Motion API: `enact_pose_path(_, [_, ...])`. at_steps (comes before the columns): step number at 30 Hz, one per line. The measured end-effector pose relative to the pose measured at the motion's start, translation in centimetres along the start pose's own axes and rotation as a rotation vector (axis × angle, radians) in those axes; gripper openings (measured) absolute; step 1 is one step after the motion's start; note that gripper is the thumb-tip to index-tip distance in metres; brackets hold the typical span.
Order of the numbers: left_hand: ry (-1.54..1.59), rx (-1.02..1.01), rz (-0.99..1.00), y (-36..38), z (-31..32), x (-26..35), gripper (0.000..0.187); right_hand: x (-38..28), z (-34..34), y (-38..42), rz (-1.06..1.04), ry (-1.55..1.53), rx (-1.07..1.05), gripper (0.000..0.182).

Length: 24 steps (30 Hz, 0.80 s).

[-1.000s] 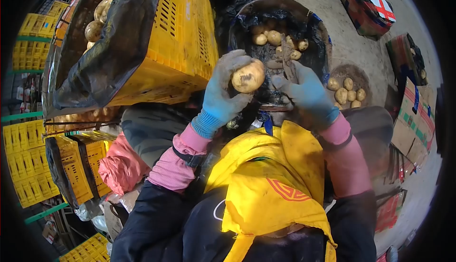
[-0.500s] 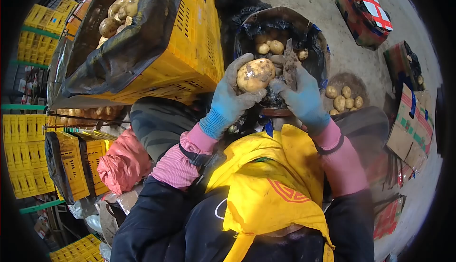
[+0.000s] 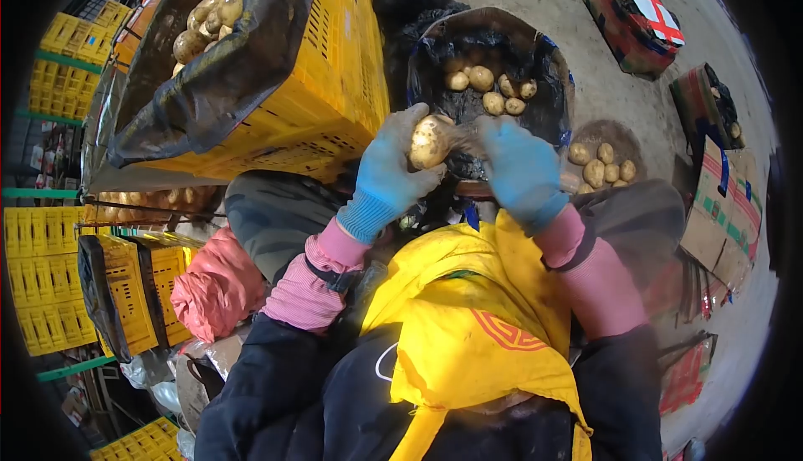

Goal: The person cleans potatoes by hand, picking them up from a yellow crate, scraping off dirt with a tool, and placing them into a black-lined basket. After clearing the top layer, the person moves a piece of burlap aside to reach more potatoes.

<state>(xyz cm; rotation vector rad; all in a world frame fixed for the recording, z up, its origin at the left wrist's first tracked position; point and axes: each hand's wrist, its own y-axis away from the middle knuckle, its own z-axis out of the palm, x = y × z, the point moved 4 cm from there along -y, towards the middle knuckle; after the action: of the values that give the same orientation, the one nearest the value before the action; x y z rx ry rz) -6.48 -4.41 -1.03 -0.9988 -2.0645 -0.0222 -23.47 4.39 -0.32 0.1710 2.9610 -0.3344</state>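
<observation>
1. The left hand [image 3: 389, 168] has its grip closed around a mud-spotted potato [image 3: 429, 141], held by the near edge of the black-lined tub [image 3: 514, 24].
2. The right hand [image 3: 520, 172] grips a blurred brown tool [image 3: 467, 138] beside it; whether they touch cannot be told.
3. Smaller potatoes [image 3: 481, 79] lie inside the tub, right of a yellow crate [image 3: 343, 68].

Fisheye distortion bends the edges towards black corners; light falls brightly on the yellow cloth [image 3: 477, 281], the black lining [image 3: 544, 126] is dim, and the right grip [image 3: 520, 168] blurs.
</observation>
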Motion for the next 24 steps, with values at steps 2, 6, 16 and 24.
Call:
enact_pose_path(2, [-0.029, -0.024, 0.012, 0.0, 0.0, 0.9, 0.082, -0.6, -0.2, 0.1, -0.010, 0.041, -0.018, 0.016])
enact_pose_path(6, [-0.050, -0.013, 0.048, 0.1, -0.2, 0.4, 0.081, 3.6, 2.9, -0.9, 0.098, 0.097, -0.066, 0.016])
enact_pose_path(16, [1.201, -0.113, -0.420, 0.2, 0.0, -0.6, 0.086, 4.4, 1.2, -0.8, 0.142, -0.021, 0.006, 0.025])
enact_pose_path(24, [1.399, -0.161, -0.363, 0.5, 0.4, 0.1, 0.094, 0.3, -3.4, 0.5, -0.028, -0.167, 0.143, 0.037])
